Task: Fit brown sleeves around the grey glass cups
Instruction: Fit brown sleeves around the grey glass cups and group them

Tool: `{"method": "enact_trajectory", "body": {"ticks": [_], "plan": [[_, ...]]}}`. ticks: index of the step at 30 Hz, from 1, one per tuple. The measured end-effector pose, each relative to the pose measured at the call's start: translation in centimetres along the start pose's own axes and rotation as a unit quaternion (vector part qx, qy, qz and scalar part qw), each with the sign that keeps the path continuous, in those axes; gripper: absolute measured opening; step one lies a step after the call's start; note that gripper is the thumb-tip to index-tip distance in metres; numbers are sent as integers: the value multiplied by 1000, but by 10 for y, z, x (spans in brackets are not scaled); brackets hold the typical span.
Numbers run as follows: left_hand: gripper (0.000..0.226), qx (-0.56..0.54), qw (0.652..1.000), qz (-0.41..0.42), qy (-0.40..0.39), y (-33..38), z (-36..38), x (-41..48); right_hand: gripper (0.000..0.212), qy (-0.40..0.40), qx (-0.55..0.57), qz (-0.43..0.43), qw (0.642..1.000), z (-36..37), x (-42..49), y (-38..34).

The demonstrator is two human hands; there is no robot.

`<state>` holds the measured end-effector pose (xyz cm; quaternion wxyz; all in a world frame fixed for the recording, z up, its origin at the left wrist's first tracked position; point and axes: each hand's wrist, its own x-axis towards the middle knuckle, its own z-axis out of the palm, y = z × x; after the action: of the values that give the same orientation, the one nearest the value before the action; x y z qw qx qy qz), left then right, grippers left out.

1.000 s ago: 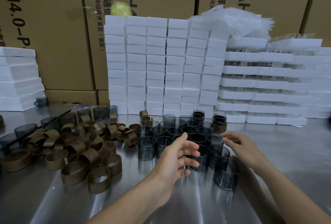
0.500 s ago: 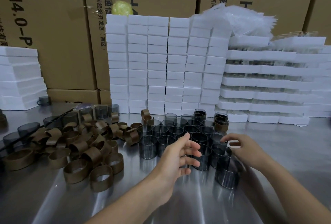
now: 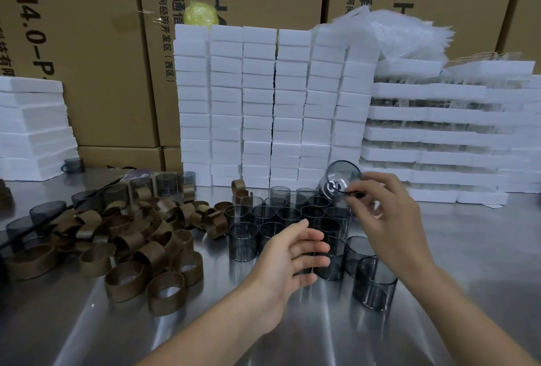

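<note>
Grey cup (image 3: 341, 179): newly lifted, tilted above cup cluster (image 3: 292, 216).
Right hand (image 3: 386, 219): pinched its rim.
Left hand (image 3: 292, 257): relaxed, empty.
Brown sleeves (image 3: 131, 242): left of cluster; fitting judged next.

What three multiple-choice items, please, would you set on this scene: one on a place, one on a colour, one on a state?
1. Relative to the standing grey cups, the brown sleeves lie: A to the right; B to the left; C on top.
2. The stacked foam blocks behind are: A blue; B black; C white.
3. The right hand: A grips a lifted cup; B hangs empty; C holds a sleeve.

Key: 1 B, the pile sits left of the cluster. 2 C, every block is white. 3 A, its fingers pinch the tilted cup above the cluster.
</note>
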<state>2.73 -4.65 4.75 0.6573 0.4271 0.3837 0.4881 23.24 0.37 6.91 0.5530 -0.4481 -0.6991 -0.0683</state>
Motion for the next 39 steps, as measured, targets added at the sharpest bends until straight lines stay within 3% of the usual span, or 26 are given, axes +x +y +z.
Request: {"method": "enact_trajectory", "body": {"ticks": [5, 13, 18, 33, 39], "plan": [[66, -92, 996, 1, 4, 11, -3, 4, 21, 26, -17, -107, 994, 20, -18, -49], [81, -123, 992, 0, -10, 22, -9, 6, 17, 37, -14, -128, 991, 28, -28, -50], [76, -127, 992, -3, -19, 19, -12, 10, 24, 18, 26, -144, 989, 31, -31, -55], [78, -107, 994, -3, -1, 22, -11, 4, 32, 3, 1, -139, 990, 35, -31, -44], [83, -88, 996, -7, -11, 22, -12, 6, 64, -6, 57, -108, 993, 34, -32, -44]]}}
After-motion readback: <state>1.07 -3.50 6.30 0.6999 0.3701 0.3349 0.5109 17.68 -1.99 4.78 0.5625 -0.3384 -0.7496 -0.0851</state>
